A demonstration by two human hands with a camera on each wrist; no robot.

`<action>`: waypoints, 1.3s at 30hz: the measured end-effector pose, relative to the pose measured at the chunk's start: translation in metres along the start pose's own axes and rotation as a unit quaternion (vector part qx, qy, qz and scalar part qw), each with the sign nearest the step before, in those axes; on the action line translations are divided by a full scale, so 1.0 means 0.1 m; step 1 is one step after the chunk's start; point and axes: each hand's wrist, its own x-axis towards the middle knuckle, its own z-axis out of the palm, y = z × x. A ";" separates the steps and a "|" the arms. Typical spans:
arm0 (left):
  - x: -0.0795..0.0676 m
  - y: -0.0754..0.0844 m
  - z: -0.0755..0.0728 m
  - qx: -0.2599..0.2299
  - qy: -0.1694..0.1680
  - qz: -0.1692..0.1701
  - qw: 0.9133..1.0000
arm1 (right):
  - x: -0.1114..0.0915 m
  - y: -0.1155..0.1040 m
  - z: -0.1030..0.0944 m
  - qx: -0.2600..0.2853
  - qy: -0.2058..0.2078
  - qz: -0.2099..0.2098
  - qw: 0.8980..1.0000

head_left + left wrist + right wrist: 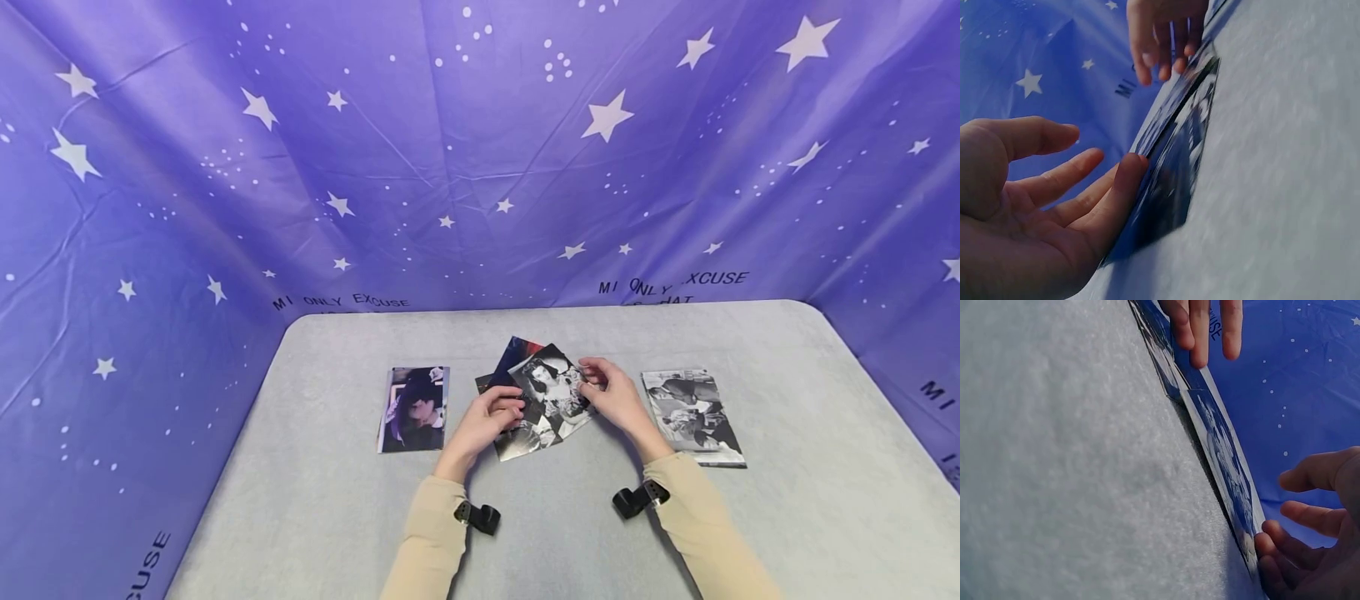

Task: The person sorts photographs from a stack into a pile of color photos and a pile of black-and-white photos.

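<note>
In the head view, a loose, fanned pile of photo prints lies mid-table. On top is a black-and-white photo (551, 387) of a dark-haired person; under it, a dark blue and red print (507, 360) sticks out at the back and another black-and-white print (525, 440) at the front. My left hand (483, 423) rests at the pile's left side, fingers loosely bent; in the left wrist view its outer finger (1129, 178) touches the prints. My right hand (618, 398) is at the top photo's right edge, fingertips (1263, 544) against it, thumb apart.
A stack with a purple-toned photo (415, 412) on top lies to the left. Another stack, topped by a black-and-white print (692, 410), lies to the right near my right forearm. Behind the grey table (322, 517) hangs a purple star-patterned cloth (450, 125).
</note>
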 end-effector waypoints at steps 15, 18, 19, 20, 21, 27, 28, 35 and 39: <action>0.03 -0.01 0.20 -0.107 0.075 -0.035 0.991 | -0.03 -0.03 -0.04 0.002 -0.039 0.010 0.999; 0.03 -0.01 0.19 -0.126 0.085 -0.044 0.987 | -0.05 -0.04 -0.04 0.022 -0.048 0.029 0.998; 0.03 -0.01 0.19 -0.128 0.086 -0.043 0.987 | -0.06 -0.04 -0.04 0.029 -0.051 0.036 0.998; 0.03 -0.01 0.19 -0.130 0.087 -0.043 0.987 | -0.07 -0.04 -0.04 0.037 -0.052 0.041 0.997; 0.03 -0.02 0.19 -0.132 0.087 -0.041 0.986 | -0.08 -0.05 -0.04 0.043 -0.051 0.045 0.997; 0.04 -0.05 0.20 -0.146 0.088 -0.044 0.984 | -0.12 -0.06 -0.02 0.070 -0.027 0.046 0.996; 0.04 -0.04 0.21 -0.147 0.089 -0.047 0.984 | -0.12 -0.06 -0.02 0.074 -0.024 0.046 0.996; 0.04 -0.02 0.22 -0.150 0.082 -0.040 0.984 | -0.16 -0.03 -0.02 0.089 -0.017 0.060 0.994; 0.06 -0.02 0.23 -0.151 0.086 -0.032 0.984 | -0.19 -0.03 -0.04 0.095 -0.019 0.057 0.994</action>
